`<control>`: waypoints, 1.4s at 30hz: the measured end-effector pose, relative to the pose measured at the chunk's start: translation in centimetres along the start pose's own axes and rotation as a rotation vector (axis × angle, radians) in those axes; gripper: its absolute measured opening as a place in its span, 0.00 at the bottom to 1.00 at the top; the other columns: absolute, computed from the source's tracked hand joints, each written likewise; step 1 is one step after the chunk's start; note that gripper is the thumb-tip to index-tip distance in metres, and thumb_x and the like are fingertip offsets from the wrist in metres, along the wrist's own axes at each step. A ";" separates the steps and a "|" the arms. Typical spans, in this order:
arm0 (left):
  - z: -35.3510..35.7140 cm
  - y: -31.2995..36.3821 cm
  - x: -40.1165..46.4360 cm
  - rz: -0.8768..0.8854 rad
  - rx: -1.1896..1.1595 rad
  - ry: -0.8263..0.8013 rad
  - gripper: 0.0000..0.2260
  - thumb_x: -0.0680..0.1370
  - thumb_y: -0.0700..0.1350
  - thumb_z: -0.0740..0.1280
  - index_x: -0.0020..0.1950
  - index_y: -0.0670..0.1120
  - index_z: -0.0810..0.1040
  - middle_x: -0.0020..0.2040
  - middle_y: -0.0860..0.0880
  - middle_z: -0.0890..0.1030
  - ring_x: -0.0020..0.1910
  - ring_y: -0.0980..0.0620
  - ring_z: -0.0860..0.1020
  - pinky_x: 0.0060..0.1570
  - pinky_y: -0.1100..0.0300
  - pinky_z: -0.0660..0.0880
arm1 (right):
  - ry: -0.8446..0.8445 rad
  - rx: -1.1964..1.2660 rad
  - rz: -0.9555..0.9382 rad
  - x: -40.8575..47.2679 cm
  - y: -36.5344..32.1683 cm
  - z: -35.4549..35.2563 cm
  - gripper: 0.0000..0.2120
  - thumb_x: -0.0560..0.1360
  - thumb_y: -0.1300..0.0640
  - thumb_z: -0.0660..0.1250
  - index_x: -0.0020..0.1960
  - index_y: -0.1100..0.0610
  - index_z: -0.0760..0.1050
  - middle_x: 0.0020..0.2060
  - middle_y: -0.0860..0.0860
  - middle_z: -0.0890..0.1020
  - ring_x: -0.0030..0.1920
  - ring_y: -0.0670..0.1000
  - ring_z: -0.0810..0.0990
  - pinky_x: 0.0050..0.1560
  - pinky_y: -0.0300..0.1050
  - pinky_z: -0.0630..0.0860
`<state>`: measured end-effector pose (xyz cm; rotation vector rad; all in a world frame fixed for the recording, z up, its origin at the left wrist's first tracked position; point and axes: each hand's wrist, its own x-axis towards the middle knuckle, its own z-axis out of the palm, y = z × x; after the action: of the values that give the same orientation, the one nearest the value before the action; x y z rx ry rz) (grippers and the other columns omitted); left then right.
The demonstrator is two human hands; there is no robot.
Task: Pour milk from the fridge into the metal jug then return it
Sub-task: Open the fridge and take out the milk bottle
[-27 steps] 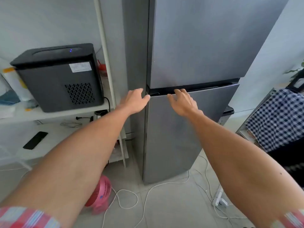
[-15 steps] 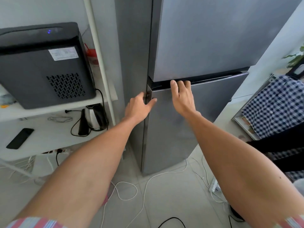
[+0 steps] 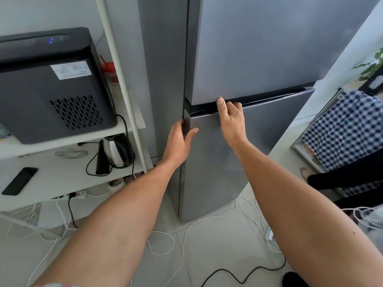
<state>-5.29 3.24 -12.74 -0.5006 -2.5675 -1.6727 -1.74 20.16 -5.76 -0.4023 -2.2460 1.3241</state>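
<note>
A tall grey fridge stands ahead, its upper door (image 3: 269, 48) and lower door (image 3: 265, 146) both looking closed. My left hand (image 3: 178, 141) grips the left edge of the lower door, fingers wrapped behind the edge and thumb on the front. My right hand (image 3: 231, 121) reaches up to the dark handle groove (image 3: 273, 99) along the top of the lower door; most fingers are curled into it and one fingertip rests on the upper door's bottom edge. No milk or metal jug is in view.
To the left, a white shelf unit (image 3: 62, 142) carries a black appliance (image 3: 51, 90), a kettle (image 3: 118, 150) and a phone (image 3: 19, 181). Cables (image 3: 186, 228) and a power strip (image 3: 269, 235) lie on the tiled floor. A checked cloth (image 3: 342, 131) hangs at the right.
My left hand slid down from the door's top corner and wrapped around its left edge. My right hand's fingers curled into the handle groove. The view has moved closer to the fridge.
</note>
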 end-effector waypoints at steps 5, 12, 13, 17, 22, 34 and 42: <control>0.3 0.1 -1.1 -0.003 -0.008 0.000 0.27 0.81 0.63 0.64 0.73 0.46 0.69 0.64 0.48 0.75 0.63 0.49 0.75 0.65 0.49 0.73 | 0.006 0.011 0.067 -0.4 -0.4 -0.4 0.26 0.82 0.35 0.61 0.35 0.54 0.65 0.47 0.48 0.69 0.38 0.40 0.70 0.44 0.38 0.69; 0.8 0.7 -3.8 0.012 -0.090 0.018 0.26 0.79 0.64 0.67 0.67 0.48 0.73 0.59 0.51 0.79 0.57 0.53 0.78 0.60 0.53 0.76 | 0.030 -0.107 0.079 -1.7 -0.3 -1.4 0.23 0.78 0.33 0.65 0.39 0.53 0.71 0.52 0.48 0.72 0.54 0.56 0.77 0.57 0.47 0.73; 0.6 0.7 -4.1 0.001 -0.100 0.031 0.25 0.78 0.66 0.66 0.65 0.50 0.74 0.57 0.52 0.81 0.56 0.55 0.79 0.58 0.53 0.78 | 0.030 -0.115 0.080 -2.0 -0.3 -1.7 0.23 0.78 0.33 0.65 0.39 0.52 0.71 0.52 0.48 0.72 0.55 0.57 0.77 0.58 0.48 0.73; 0.6 1.5 -5.2 -0.106 -0.181 0.089 0.16 0.80 0.69 0.58 0.51 0.58 0.76 0.50 0.54 0.82 0.51 0.48 0.82 0.48 0.42 0.83 | 0.034 -0.135 0.106 -3.7 -0.5 -3.4 0.26 0.77 0.30 0.64 0.39 0.53 0.70 0.52 0.47 0.73 0.56 0.56 0.77 0.58 0.49 0.73; 2.0 3.3 -5.4 -0.133 -0.133 -0.012 0.18 0.81 0.63 0.58 0.56 0.52 0.78 0.54 0.50 0.82 0.52 0.51 0.81 0.59 0.45 0.78 | 0.053 -0.221 0.197 -5.9 -1.6 -6.4 0.34 0.70 0.21 0.59 0.38 0.53 0.70 0.51 0.46 0.75 0.52 0.54 0.77 0.51 0.51 0.74; 8.3 7.9 -10.1 -0.112 0.016 -0.215 0.16 0.84 0.45 0.63 0.71 0.43 0.75 0.58 0.48 0.81 0.57 0.48 0.78 0.59 0.55 0.76 | 0.083 -0.194 0.328 -10.3 0.4 -18.0 0.27 0.61 0.32 0.68 0.46 0.53 0.78 0.45 0.51 0.84 0.57 0.60 0.79 0.58 0.55 0.79; 14.0 10.9 -14.2 -0.091 -0.032 -0.339 0.10 0.75 0.44 0.68 0.50 0.40 0.84 0.40 0.42 0.83 0.36 0.50 0.75 0.40 0.56 0.72 | 0.023 -0.133 0.309 -13.0 2.6 -27.1 0.19 0.73 0.49 0.72 0.61 0.57 0.78 0.45 0.50 0.80 0.50 0.55 0.83 0.52 0.52 0.82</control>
<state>13.27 16.31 -11.80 -0.7380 -2.8379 -1.7978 24.06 34.87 -0.61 -0.8362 -2.3278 1.3103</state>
